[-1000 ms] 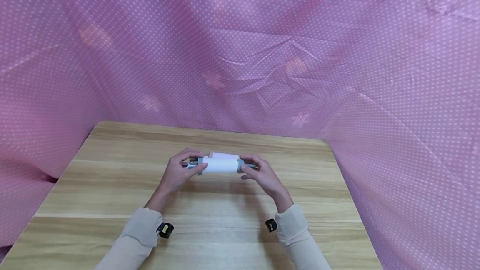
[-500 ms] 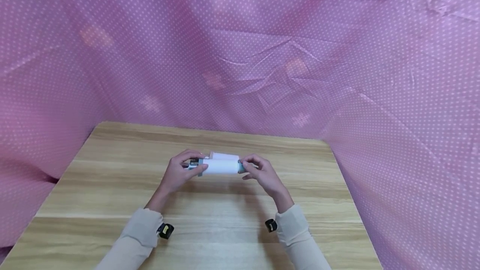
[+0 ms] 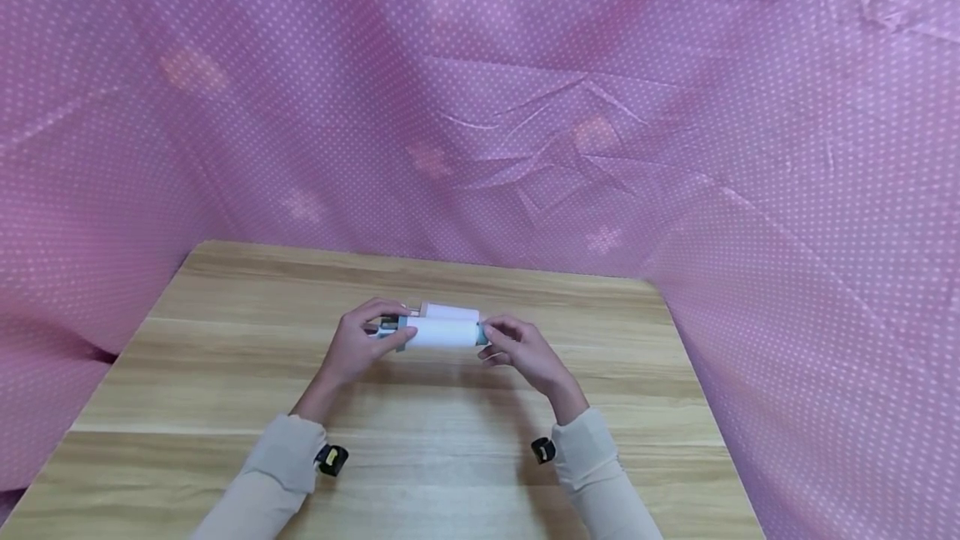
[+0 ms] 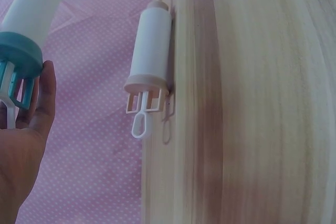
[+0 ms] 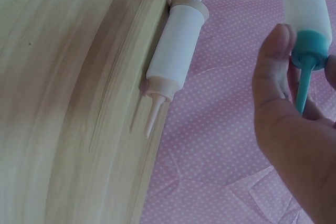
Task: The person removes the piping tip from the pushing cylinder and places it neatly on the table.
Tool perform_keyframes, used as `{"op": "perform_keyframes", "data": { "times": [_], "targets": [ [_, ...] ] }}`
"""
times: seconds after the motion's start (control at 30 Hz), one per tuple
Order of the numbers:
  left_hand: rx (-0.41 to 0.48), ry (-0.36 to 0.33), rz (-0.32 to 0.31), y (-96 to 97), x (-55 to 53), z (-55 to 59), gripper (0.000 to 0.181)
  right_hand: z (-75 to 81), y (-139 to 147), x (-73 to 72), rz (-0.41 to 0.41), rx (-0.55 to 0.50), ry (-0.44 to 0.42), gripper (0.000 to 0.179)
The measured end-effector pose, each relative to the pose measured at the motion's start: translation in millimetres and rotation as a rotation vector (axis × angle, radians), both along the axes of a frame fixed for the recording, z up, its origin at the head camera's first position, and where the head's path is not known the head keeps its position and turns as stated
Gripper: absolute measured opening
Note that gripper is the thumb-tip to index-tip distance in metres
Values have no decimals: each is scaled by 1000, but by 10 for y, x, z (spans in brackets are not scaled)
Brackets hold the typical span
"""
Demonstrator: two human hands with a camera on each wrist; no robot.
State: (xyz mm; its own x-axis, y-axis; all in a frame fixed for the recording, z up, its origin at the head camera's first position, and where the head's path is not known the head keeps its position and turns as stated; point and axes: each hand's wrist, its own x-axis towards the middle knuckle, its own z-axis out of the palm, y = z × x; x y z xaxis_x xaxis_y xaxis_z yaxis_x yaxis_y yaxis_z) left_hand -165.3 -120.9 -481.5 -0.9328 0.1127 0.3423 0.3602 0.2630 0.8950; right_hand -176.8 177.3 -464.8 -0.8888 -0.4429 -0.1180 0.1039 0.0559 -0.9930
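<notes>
A white-barrelled syringe with teal ends (image 3: 442,332) is held level between both hands. My left hand (image 3: 360,338) grips its teal collar at the handle end, thumb along the barrel. That collar carries teal finger loops, and a white looped plunger handle (image 4: 9,90) sticks out in the left wrist view. At the other end my right hand (image 3: 525,350) pinches the teal nozzle cap (image 5: 310,48), its thin spout pointing into the palm. A second white syringe with beige ends (image 4: 151,45) lies on the table beyond the held one and is partly hidden by it in the head view.
The wooden table (image 3: 435,457) spreads below both arms. Pink dotted cloth (image 3: 480,148) hangs behind it and along the sides. The beige-ended syringe lies close to the table's far edge in the wrist views.
My right hand's fingers have shifted around the teal nozzle cap, and more of its spout is now covered in the head view. My left hand and the held syringe stay nearly still.
</notes>
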Motion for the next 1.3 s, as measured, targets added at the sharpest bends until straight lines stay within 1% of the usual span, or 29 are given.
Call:
{"op": "perform_keyframes", "data": {
  "times": [0.23, 0.4, 0.53, 0.67, 0.83, 0.93, 1.1, 1.2, 1.3],
  "targets": [
    [-3, 1, 1, -7, 7, -11, 28, 10, 28, 17, -8, 4, 79, 36],
    [-3, -13, 14, -32, 9, 3, 29, -14, 33, 3, -38, -15, 101, 35],
    [-10, -33, 27, -94, 6, -1, 29, -22, 45, 2, -74, -13, 113, 34],
    [-27, -72, 28, -206, 14, -36, 29, -30, 60, 8, -79, -24, 115, 34],
    [-38, -121, 18, -345, 37, -127, 30, -83, 86, 22, -79, -29, 96, 34],
    [-14, -133, 17, -402, 43, -198, 31, -121, 97, 29, -76, -25, 87, 35],
    [1, -154, 39, -480, 39, -306, 32, -150, 106, 39, -71, -20, 88, 37],
    [-15, -196, 46, -521, 34, -353, 37, -152, 111, 43, -75, -20, 91, 36],
    [-34, -254, 45, -561, 27, -399, 43, -157, 115, 43, -72, -18, 95, 36]
  ]
}}
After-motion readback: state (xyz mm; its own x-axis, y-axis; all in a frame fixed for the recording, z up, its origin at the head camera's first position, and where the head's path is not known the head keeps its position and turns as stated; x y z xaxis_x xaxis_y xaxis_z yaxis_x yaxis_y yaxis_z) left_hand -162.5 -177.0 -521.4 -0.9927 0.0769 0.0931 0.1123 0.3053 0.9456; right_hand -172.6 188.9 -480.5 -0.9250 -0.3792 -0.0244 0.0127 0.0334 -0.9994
